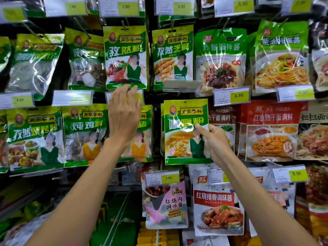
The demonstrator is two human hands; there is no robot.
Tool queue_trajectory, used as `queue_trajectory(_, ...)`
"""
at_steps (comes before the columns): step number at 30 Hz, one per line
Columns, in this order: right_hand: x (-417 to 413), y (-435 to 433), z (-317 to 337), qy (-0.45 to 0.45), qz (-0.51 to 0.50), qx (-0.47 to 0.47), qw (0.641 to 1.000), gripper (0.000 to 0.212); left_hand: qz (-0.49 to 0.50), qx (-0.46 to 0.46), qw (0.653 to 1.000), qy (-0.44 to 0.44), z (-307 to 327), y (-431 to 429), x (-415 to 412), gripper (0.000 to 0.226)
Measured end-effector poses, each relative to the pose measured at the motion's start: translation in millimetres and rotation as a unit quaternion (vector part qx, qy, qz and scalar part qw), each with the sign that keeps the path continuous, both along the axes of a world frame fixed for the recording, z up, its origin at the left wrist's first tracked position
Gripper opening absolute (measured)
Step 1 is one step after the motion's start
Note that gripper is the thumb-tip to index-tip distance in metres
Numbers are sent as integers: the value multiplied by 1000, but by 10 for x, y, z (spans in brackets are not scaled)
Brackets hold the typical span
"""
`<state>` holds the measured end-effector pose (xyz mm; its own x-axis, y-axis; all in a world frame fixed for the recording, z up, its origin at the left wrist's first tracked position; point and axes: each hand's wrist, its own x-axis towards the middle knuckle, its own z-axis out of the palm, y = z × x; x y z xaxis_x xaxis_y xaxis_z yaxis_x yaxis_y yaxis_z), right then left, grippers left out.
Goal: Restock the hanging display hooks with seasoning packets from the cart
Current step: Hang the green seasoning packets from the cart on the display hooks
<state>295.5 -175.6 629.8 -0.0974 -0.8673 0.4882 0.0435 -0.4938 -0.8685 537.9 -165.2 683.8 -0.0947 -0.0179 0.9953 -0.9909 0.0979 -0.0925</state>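
Nearest, the right hand (214, 141) is closed in a pinch on the right edge of a curry powder packet (184, 135). Its thumb (199, 128) is laid on the front and the fingers are hidden behind. The left hand (124, 112) is open, with nearly straight fingers raised to a price label (140, 97) just under a hanging cumin powder packet (126, 55). Nothing is seen to be gripped by it. The curry powder packet is held upright at the middle row, in front of matching packets (162, 132). Whether its hang hole (185, 102) is on a hook cannot be told. The pouch is judged light, thin, limp and glossy, and so slippery. It is best taken near the top edge beside the hole, so that it can be steered onto the hook.
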Motion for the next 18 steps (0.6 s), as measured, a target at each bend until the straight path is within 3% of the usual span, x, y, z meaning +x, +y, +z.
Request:
queue_trajectory(5, 58, 28, 78, 26, -13, 16, 999, 39, 10, -37, 999, -19, -14, -118, 52, 33)
queue_trajectory(8, 88, 5, 102, 11, -8, 13, 1000, 28, 8, -45, 999, -24, 3, -148, 73, 32)
queue_trajectory(14, 135, -41, 136, 7, -23, 34, 999, 34, 10, -58, 998, -35, 28, -173, 116, 32)
queue_trajectory(18, 201, -108, 139, 27, -43, 39, 998, 24, 7, -64, 997, -39, 26, -170, 129, 31)
